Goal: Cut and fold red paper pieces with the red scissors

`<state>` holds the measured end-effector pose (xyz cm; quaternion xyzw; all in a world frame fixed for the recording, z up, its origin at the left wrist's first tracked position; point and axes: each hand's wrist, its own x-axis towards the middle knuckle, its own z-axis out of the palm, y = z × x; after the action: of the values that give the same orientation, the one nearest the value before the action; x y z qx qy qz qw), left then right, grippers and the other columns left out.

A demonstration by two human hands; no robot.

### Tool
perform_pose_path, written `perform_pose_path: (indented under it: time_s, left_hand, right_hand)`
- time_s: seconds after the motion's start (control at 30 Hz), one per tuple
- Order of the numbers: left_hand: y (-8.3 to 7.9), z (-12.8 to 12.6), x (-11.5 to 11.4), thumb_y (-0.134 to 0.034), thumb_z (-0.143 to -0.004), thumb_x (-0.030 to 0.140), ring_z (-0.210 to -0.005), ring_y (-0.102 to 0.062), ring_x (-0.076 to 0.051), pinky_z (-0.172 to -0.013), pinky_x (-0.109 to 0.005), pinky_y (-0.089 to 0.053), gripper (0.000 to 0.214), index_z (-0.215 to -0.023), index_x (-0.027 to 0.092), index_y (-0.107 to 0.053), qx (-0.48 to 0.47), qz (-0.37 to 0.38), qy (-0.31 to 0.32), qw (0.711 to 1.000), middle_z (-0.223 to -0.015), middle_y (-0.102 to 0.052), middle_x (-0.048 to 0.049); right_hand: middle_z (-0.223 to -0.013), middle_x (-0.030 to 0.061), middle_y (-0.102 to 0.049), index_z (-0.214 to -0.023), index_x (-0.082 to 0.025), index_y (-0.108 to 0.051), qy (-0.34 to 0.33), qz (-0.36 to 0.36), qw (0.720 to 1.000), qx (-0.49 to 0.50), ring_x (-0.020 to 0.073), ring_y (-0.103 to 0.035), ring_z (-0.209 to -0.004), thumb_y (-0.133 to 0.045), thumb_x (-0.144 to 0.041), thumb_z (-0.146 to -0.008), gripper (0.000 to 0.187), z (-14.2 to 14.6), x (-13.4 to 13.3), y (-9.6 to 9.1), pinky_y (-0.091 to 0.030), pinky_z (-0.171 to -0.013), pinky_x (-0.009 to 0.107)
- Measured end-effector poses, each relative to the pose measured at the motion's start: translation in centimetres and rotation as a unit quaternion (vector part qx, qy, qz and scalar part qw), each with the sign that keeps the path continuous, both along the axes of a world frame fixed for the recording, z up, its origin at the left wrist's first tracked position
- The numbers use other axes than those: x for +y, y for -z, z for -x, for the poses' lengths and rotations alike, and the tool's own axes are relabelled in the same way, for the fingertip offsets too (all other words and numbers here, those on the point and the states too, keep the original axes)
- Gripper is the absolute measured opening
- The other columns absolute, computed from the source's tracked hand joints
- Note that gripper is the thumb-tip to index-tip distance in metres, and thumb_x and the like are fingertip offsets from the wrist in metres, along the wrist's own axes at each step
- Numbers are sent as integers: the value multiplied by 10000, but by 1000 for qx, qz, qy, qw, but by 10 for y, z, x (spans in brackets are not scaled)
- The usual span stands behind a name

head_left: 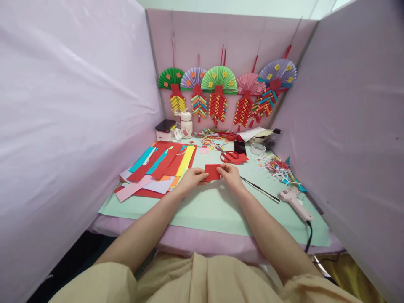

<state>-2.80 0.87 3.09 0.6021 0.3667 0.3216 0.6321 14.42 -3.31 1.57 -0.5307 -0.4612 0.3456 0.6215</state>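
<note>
A small red paper square (212,172) is held up above the table between both hands. My left hand (196,178) pinches its left edge with thumb and fingers. On the opposite edge, my right hand (229,174) grips it the same way, thumb on the near face. Just beyond the paper lie red-handled scissors (229,156), resting beside more red paper pieces (242,159). A dark thin stick (259,188) lies to the right of my right hand.
Coloured paper sheets and strips (158,168) are stacked at left. A glue gun (296,204) with a cord lies at right, near paper scraps (280,168). Behind are a phone (240,147), tape roll (258,149), white bottle (186,126) and several hanging paper fans (219,78).
</note>
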Motion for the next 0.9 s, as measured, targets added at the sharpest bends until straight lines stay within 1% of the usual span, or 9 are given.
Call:
perform_pose_path:
  time_s: [0.13, 0.27, 0.37, 0.47, 0.57, 0.67, 0.73, 0.83, 0.9]
  left_hand:
    - [-10, -15, 11, -752, -625, 353, -696, -604, -131, -717, -289, -537, 252, -701, 129, -662, 28, -34, 28, 999, -717, -641, -20]
    - [-1, -24, 15, -745, -616, 358, -714, -592, -127, -723, -292, -532, 273, -762, 138, -674, -1, -28, 11, 1000, -789, -654, -20]
    - [7, -24, 13, -731, -625, 367, -699, -587, -126, -722, -289, -528, 259, -743, 145, -672, -7, -36, 11, 999, -779, -658, -14]
    - [8, -22, 9, -726, -630, 361, -688, -592, -133, -699, -280, -520, 248, -742, 144, -681, 15, -53, 13, 998, -756, -666, -18]
    - [5, -20, 6, -714, -649, 378, -728, -614, -157, -680, -280, -517, 283, -812, 147, -701, 22, -63, 5, 998, -808, -690, -36]
    - [5, -20, 4, -708, -661, 411, -786, -637, -192, -680, -298, -518, 369, -912, 140, -710, 29, -58, 27, 998, -873, -709, -63]
    - [6, -19, 5, -707, -663, 426, -811, -643, -207, -694, -312, -517, 403, -935, 129, -711, 33, -53, 42, 997, -889, -714, -76]
    - [8, -19, 7, -714, -655, 435, -835, -646, -217, -716, -327, -520, 420, -940, 127, -712, 20, -47, 25, 998, -912, -717, -83]
    - [9, -18, 9, -712, -658, 436, -844, -647, -217, -729, -331, -521, 430, -960, 129, -708, 7, -46, 8, 999, -934, -718, -83]
  right_hand:
    - [-614, -28, -553, -688, -196, -551, 26, -18, 999, 25, 129, -469, -580, -688, -415, -636, 264, -7, 0, -1, -387, -594, 273]
    - [-715, -7, -620, -771, -195, -580, 10, -25, 997, 67, 151, -538, -668, -720, -416, -613, 306, -10, 0, -2, -435, -663, 286]
    - [-764, 13, -645, -804, -187, -602, -1, -6, 998, 65, 163, -563, -705, -714, -469, -646, 343, -11, -1, -2, -450, -675, 289]
    - [-715, 18, -641, -732, -176, -603, 10, 0, 999, 40, 156, -550, -664, -703, -494, -664, 340, -12, -1, -1, -444, -662, 289]
    - [-690, 18, -645, -708, -177, -609, 12, 3, 1000, 26, 161, -547, -653, -697, -498, -650, 338, -13, -1, 0, -441, -659, 295]
    - [-697, 17, -651, -722, -180, -612, 4, 1, 1000, 26, 165, -556, -667, -687, -498, -640, 337, -11, -1, -1, -446, -676, 304]
    - [-717, 17, -655, -741, -181, -614, -2, -5, 999, 32, 166, -563, -680, -690, -490, -637, 335, -10, -2, -1, -449, -690, 307]
    - [-787, 31, -670, -815, -178, -626, 4, -9, 999, 38, 172, -575, -720, -689, -499, -652, 365, -9, -2, -1, -449, -707, 308]
    - [-777, 32, -664, -800, -172, -627, 22, 2, 1000, 20, 167, -566, -710, -685, -514, -662, 373, -9, -3, 0, -440, -693, 301]
